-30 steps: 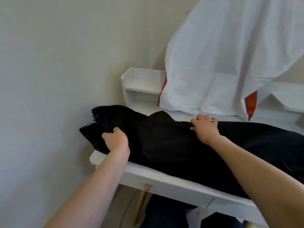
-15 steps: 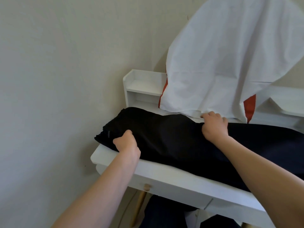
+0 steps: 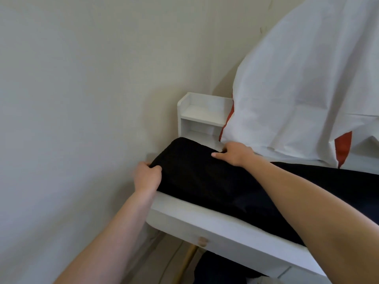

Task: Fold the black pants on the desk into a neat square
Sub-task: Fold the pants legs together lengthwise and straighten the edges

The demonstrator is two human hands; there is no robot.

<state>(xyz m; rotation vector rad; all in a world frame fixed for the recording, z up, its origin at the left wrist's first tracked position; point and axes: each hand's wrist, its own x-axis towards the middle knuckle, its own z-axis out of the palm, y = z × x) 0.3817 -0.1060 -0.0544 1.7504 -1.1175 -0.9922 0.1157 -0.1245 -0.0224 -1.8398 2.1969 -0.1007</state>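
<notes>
The black pants [image 3: 207,181] lie lengthwise across the white desk [image 3: 196,214], running off the right edge of the view. Their left end is doubled over into a rounded fold near the desk's left edge. My left hand [image 3: 146,177] grips the near left corner of that fold, fingers curled into the cloth. My right hand [image 3: 233,153] holds the far edge of the fold, thumb pressed flat on top and fingers tucked behind it. My right forearm crosses over the pants.
A white shelf unit [image 3: 202,113] stands at the desk's back left corner. A white sheet with red strips [image 3: 303,89] hangs over the back right. The wall is close on the left. A round wooden drawer knob [image 3: 203,241] sits below the front edge.
The loose left end that hung over the desk's edge has been pulled in and turned over into a tidy fold. Both hands have moved with it, farther onto the desk.
</notes>
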